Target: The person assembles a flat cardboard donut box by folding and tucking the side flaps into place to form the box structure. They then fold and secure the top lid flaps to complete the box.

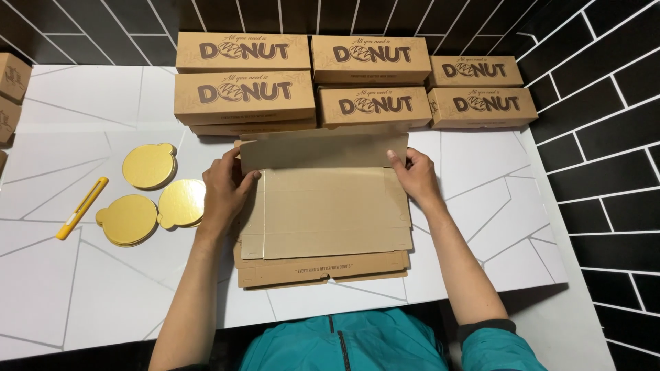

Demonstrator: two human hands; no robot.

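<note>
Left hand: the left hand (225,187) is gripping the left end of the raised flap (323,150), with the thumb lying on the inner side of the cardboard and the fingers closed around the edge.
Right hand: the right hand (414,176) is holding the right end of the same flap, the thumb is pressing on the front of it and the other fingers are curling behind.
Flat box: the unfolded brown cardboard box (323,220) is lying in the middle of the table (481,185), near its front edge, and it is resting on top of more flat cardboard pieces of the same kind. Its back flap is standing up, tilted a little away from the person.
Finished boxes: the closed brown boxes (244,96) are standing in stacks along the back edge of the table, against the black tile wall, just behind the raised flap.
Gold boards: three piles of round gold cake boards (148,166) are lying to the left of the left hand, near it but not touching.
Yellow cutter: the yellow utility knife (82,207) is lying further toward the left edge of the table, well apart from both hands.
Left edge: some more brown boxes (10,96) are showing only partly at the far left edge.
</note>
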